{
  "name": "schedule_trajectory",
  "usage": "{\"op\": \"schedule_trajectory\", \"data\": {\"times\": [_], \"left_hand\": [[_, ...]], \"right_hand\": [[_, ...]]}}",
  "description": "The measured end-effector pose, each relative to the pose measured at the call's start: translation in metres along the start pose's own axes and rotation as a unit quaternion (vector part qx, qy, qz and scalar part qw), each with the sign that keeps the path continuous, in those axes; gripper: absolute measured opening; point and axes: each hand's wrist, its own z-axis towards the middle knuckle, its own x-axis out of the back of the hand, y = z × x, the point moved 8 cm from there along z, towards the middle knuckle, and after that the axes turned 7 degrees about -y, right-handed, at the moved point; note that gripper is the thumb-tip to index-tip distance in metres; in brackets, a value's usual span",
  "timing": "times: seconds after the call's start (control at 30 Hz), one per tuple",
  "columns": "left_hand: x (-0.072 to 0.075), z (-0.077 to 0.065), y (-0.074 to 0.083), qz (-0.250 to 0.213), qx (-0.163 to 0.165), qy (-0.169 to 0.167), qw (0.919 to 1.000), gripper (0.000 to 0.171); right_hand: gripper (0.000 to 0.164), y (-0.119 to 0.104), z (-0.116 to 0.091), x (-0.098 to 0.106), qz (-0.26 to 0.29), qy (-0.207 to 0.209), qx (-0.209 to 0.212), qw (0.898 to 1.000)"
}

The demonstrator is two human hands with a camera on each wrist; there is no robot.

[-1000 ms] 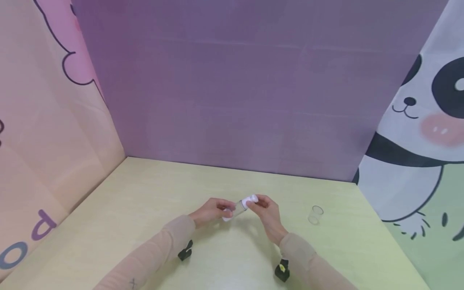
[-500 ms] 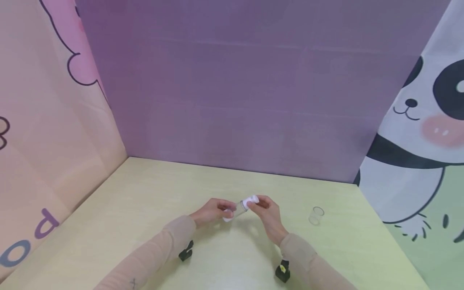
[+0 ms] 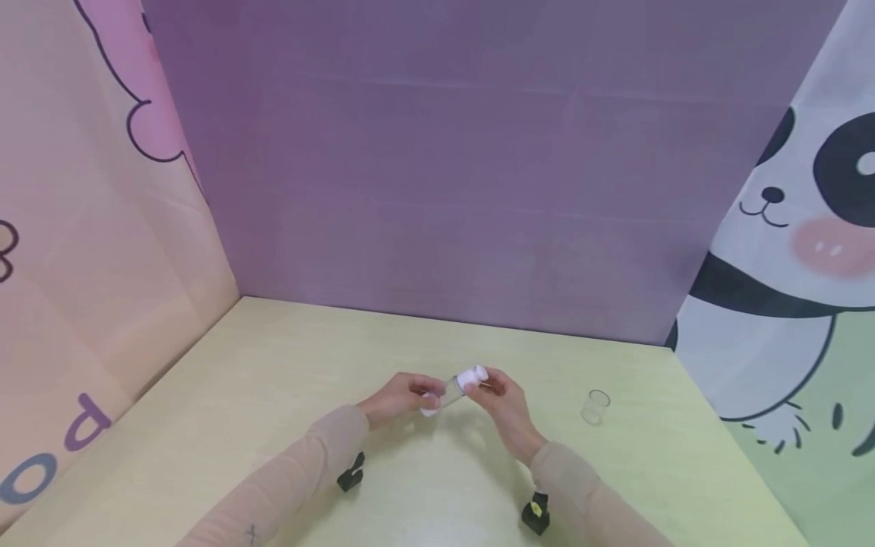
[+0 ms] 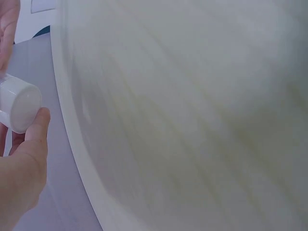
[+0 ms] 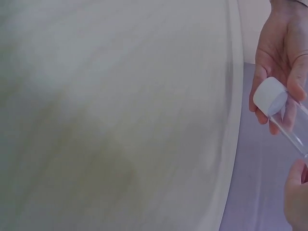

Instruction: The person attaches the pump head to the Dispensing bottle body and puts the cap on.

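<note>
A slim clear bottle [image 3: 450,393] with white ends is held tilted above the table, its right end higher. My left hand [image 3: 402,395] grips the lower white end [image 5: 269,96], thumb at its rim in the left wrist view. At the upper end, my right hand [image 3: 507,406] pinches the white top [image 3: 470,377] between thumb and fingers. A narrower tip sticks out of this top in the head view. Only part of the right hand shows at the right edge of the right wrist view.
A clear, open-topped cylinder [image 3: 595,408] stands on the pale table [image 3: 328,342] to the right of my right hand. A purple backdrop [image 3: 437,190] rises behind the table, with printed panels at both sides. Small black devices [image 3: 352,472] hang at the wrists.
My right hand's fingers have shifted slightly at the white top, and more of that top shows. The left hand and the clear cylinder stay in place.
</note>
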Motion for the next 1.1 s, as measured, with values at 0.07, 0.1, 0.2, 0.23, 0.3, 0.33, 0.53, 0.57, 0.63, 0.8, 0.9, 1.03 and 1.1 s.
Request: {"op": "schedule_trajectory", "data": {"times": [0.07,0.1,0.2,0.23,0.3,0.33,0.53,0.57,0.63,0.8,0.9,1.03,1.1], "left_hand": [[0.0,0.0,0.0,0.001,0.001,0.001,1.0,0.038],[0.001,0.0,0.0,0.001,0.003,0.001,1.0,0.037],[0.0,0.001,-0.001,0.007,0.002,-0.003,1.0,0.037],[0.0,0.001,-0.002,0.008,0.003,-0.005,1.0,0.037],[-0.001,0.001,-0.002,0.01,0.004,-0.006,0.9999,0.036],[-0.001,0.002,-0.002,0.01,0.005,-0.007,0.9999,0.035],[-0.001,0.002,-0.003,0.006,0.009,-0.005,0.9999,0.035],[-0.001,0.003,-0.003,0.006,0.01,-0.005,0.9999,0.035],[-0.001,0.003,-0.004,0.005,0.01,-0.005,0.9999,0.034],[-0.001,0.003,-0.005,0.005,0.007,-0.007,0.9999,0.035],[-0.001,0.002,-0.005,0.008,0.009,-0.006,0.9999,0.035],[-0.001,0.0,-0.005,0.008,0.01,-0.005,0.9999,0.035],[-0.001,0.0,-0.005,0.006,0.009,-0.006,0.9999,0.034]], "right_hand": [[0.055,-0.003,0.0,-0.002,0.015,-0.014,0.017,1.0],[0.054,-0.005,0.0,-0.003,0.024,-0.02,0.026,0.999],[0.049,-0.011,-0.001,-0.004,0.055,-0.035,0.048,0.997],[0.048,-0.012,-0.001,-0.004,0.067,-0.038,0.05,0.996],[0.047,-0.013,-0.001,-0.005,0.08,-0.042,0.052,0.995],[0.047,-0.015,-0.001,-0.005,0.084,-0.044,0.053,0.994],[0.046,-0.016,0.0,-0.005,0.085,-0.049,0.05,0.994],[0.046,-0.015,0.0,-0.005,0.085,-0.05,0.047,0.994],[0.045,-0.014,0.001,-0.004,0.086,-0.05,0.043,0.994],[0.043,-0.011,0.003,-0.003,0.071,-0.037,0.039,0.996],[0.042,-0.008,0.003,-0.002,0.056,-0.025,0.036,0.997],[0.042,-0.007,0.002,-0.001,0.045,-0.015,0.03,0.998],[0.041,-0.007,0.001,-0.001,0.043,-0.012,0.027,0.999]]}}
